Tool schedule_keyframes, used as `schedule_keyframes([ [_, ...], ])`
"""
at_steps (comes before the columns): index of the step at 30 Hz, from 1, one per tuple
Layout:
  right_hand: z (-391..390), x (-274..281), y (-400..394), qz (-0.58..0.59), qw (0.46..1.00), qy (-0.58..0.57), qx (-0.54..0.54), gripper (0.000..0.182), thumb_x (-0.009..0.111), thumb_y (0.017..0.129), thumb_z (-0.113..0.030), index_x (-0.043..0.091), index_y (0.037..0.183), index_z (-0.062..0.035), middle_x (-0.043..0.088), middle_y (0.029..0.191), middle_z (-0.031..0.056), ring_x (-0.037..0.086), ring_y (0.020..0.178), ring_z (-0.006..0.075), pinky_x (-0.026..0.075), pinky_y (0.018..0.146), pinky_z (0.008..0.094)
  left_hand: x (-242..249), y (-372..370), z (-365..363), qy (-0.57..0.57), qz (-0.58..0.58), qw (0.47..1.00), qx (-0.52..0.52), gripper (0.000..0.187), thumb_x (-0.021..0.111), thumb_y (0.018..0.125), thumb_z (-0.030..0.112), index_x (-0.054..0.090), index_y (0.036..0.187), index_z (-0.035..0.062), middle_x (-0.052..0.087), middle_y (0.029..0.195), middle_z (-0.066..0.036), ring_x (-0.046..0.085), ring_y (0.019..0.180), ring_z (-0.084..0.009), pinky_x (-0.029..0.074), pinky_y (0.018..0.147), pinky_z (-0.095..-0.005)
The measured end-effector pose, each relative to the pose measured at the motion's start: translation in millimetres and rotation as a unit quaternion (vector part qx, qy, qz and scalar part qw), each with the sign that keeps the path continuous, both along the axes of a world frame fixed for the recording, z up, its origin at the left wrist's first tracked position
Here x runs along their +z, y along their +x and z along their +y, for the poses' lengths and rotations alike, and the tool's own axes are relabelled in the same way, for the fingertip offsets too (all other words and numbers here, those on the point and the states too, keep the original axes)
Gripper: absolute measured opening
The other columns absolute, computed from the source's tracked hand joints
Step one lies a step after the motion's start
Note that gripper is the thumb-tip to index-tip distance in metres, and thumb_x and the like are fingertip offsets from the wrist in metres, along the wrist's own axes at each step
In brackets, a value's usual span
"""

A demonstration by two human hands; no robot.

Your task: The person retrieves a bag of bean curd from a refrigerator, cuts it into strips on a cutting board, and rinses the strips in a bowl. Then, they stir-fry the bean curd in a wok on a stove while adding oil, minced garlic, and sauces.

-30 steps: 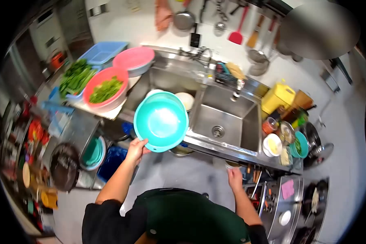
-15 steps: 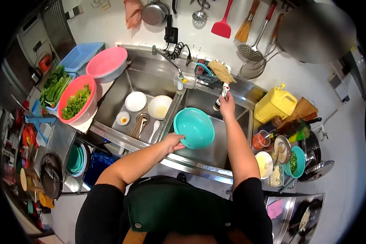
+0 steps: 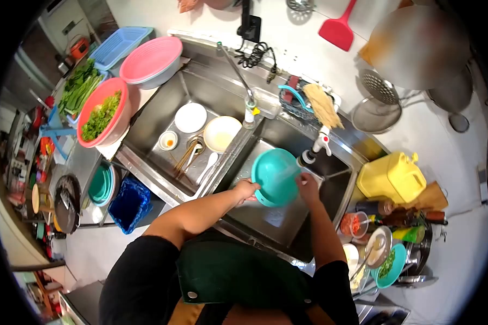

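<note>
A teal plastic bowl (image 3: 275,179) is tilted over the right sink basin (image 3: 271,219). My left hand (image 3: 246,190) grips its left rim with the thumb on the edge. Water runs into the bowl from the black-and-white faucet (image 3: 308,157) at its upper right. My right hand (image 3: 307,187) is at the bowl's right side, just below the faucet's mouth, its fingers curled near the rim; whether they grip it is too blurred to tell. In the left basin (image 3: 157,116) lie two white bowls, a small dish, chopsticks and a white spoon (image 3: 207,168).
A pink bowl of chopped greens (image 3: 103,116), leafy vegetables and a pink-rimmed basin (image 3: 152,60) stand left of the sinks. A yellow jug (image 3: 390,177), bottles and a teal bowl of herbs (image 3: 390,265) stand right. A loofah (image 3: 322,105) lies behind the faucet.
My right hand has left the faucet handle and come down beside the bowl. Water now flows into the bowl. The view has shifted and turned.
</note>
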State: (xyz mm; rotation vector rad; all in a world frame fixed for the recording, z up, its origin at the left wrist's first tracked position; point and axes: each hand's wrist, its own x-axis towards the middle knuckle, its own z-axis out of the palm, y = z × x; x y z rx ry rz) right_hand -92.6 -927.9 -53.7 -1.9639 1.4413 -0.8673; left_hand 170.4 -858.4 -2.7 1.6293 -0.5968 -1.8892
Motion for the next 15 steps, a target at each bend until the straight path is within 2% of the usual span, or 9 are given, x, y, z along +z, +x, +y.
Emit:
schedule_keyframes([
  [1,11,22,27,0.101,0.993,-0.012,0.056,0.029,0.056,0.078,-0.019,0.051,0.102,-0.0029,0.058,0.091,0.0133,0.056,0.083,0.0256,0.045,0.074,0.0352,-4,-2,-2,-0.002,0.004,1.0,-0.026,0.018,0.052,0.078,0.012,0.054,0.094,0.0043,0.06,0.078,-0.009,0.06,0.061,-0.0159,0.051,0.052,-0.028],
  [5,-13,6,56,0.02,0.996,-0.032,0.078,0.025,0.055,0.078,-0.021,0.054,0.094,-0.0024,0.058,0.085,0.016,0.056,0.082,0.0308,0.044,0.074,0.0374,20,-15,-5,-0.005,-0.007,0.994,-0.105,0.02,0.054,0.078,0.013,0.057,0.097,0.0059,0.061,0.08,-0.006,0.059,0.063,-0.0156,0.051,0.053,-0.0271],
  [7,-18,-22,41,0.059,0.987,0.145,-0.023,0.028,0.051,0.079,-0.022,0.053,0.1,-0.0029,0.059,0.087,0.0173,0.056,0.086,0.0304,0.044,0.075,0.0383,20,-23,-10,-0.05,0.008,0.995,-0.084,0.016,0.052,0.079,0.013,0.058,0.093,0.007,0.061,0.077,-0.004,0.058,0.061,-0.0141,0.05,0.053,-0.0268],
  [10,11,-275,38,0.266,0.964,0.026,-0.012,0.026,0.045,0.08,-0.017,0.053,0.098,-0.0004,0.058,0.094,0.0176,0.056,0.086,0.0322,0.044,0.074,0.0395,7,-24,-14,-0.12,-0.064,0.985,-0.109,0.016,0.051,0.078,0.011,0.057,0.091,0.0047,0.061,0.078,-0.007,0.06,0.063,-0.015,0.051,0.055,-0.0288],
  [11,18,-177,64,0.081,0.968,0.232,0.048,0.025,0.046,0.079,-0.016,0.053,0.097,-0.0002,0.056,0.096,0.0163,0.054,0.087,0.031,0.043,0.076,0.0397,5,-25,-12,-0.122,-0.061,0.984,-0.112,0.016,0.051,0.078,0.011,0.057,0.091,0.0047,0.061,0.078,-0.007,0.06,0.063,-0.015,0.051,0.055,-0.0288],
  [12,27,-47,98,-0.077,0.899,0.43,0.038,0.024,0.047,0.078,-0.015,0.052,0.096,0.0,0.055,0.098,0.0151,0.053,0.089,0.0298,0.042,0.078,0.0398,2,-27,-6,-0.102,-0.024,0.991,-0.088,0.016,0.051,0.077,0.011,0.057,0.09,0.005,0.061,0.078,-0.006,0.06,0.064,-0.015,0.051,0.055,-0.029],
  [13,9,-33,103,-0.382,0.684,0.605,0.145,0.029,0.052,0.076,-0.017,0.051,0.101,-0.0008,0.052,0.104,0.0106,0.049,0.095,0.0249,0.041,0.082,0.0385,0,-27,-1,-0.08,0.012,0.995,-0.062,0.015,0.05,0.077,0.01,0.057,0.089,0.0054,0.061,0.078,-0.006,0.06,0.064,-0.0151,0.051,0.055,-0.0291],
  [14,-3,-56,90,-0.363,0.838,0.388,0.126,0.032,0.057,0.073,-0.017,0.051,0.102,-0.0024,0.05,0.106,0.009,0.048,0.097,0.0239,0.042,0.08,0.0373,12,-26,3,-0.039,0.025,0.998,-0.044,0.016,0.05,0.076,0.011,0.058,0.09,0.0063,0.061,0.077,-0.006,0.06,0.063,-0.0157,0.051,0.056,-0.0296],
  [15,-21,-77,72,-0.321,0.931,0.142,0.103,0.037,0.061,0.07,-0.017,0.05,0.103,-0.0039,0.049,0.108,0.0075,0.048,0.098,0.0229,0.043,0.079,0.0361,11,-26,2,-0.04,0.021,0.998,-0.039,0.016,0.05,0.076,0.011,0.058,0.09,0.0063,0.061,0.077,-0.006,0.06,0.063,-0.0157,0.051,0.056,-0.0296],
])
